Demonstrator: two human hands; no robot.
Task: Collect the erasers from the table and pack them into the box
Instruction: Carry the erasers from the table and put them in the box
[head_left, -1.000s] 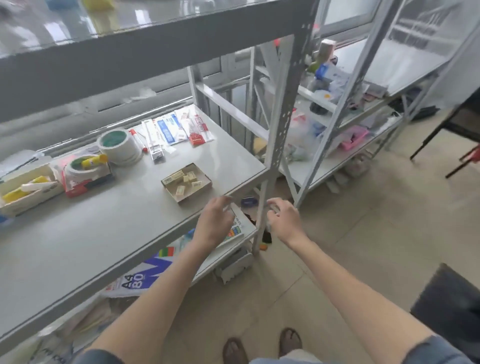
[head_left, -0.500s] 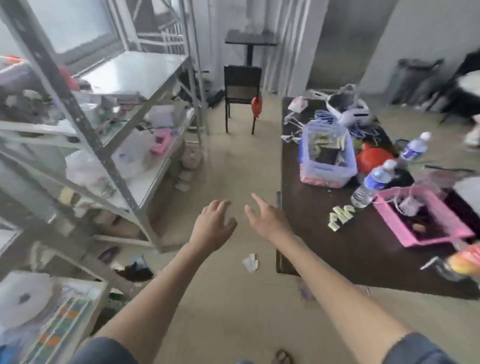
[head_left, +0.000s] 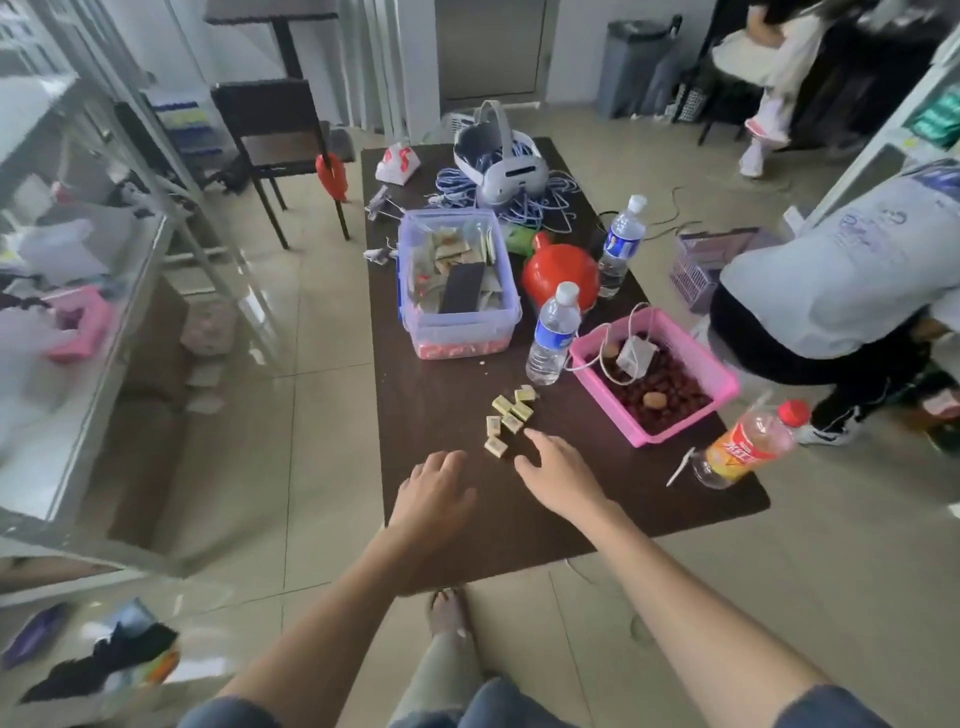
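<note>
Over the table (head_left: 441, 374), both hands now reach the erasers (head_left: 508, 415).

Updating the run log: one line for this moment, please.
left hand: open, empty | right hand: open, reaching | small yellow wrapped erasers: loose on dark brown table

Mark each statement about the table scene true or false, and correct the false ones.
1. The erasers lie loose on the dark table. True.
2. The right hand holds an eraser. False: it holds nothing, fingers spread near the erasers.
3. The pink basket stands right of the erasers. True.
4. The left hand grips a bottle. False: it is open and holds nothing.
</note>
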